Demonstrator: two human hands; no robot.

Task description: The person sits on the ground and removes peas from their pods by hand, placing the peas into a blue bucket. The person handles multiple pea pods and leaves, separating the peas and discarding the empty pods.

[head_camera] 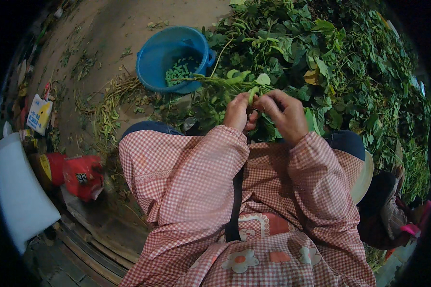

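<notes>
Above my lap, my left hand (pixel 239 112) and my right hand (pixel 284 114) are close together, both with bent fingers around a green bean pod (pixel 252 95). The pod is curved and stands up between the fingertips. Just beyond my hands lies a plant stem (pixel 215 79) bearing more green pods (pixel 238 77) and a pale leaf; its bare end reaches over the rim of a blue plastic bucket (pixel 143 73). Loose green beans (pixel 179 71) lie in the bottom of the bucket. The undersides of my fingers are partly hidden.
A large heap of leafy bean plants (pixel 344 71) fills the right side. Stripped stalks (pixel 111 104) lie on the dirt floor left of the bucket. At the far left are a red bag (pixel 82 177), a white and yellow packet (pixel 39 114) and a white object (pixel 21 190).
</notes>
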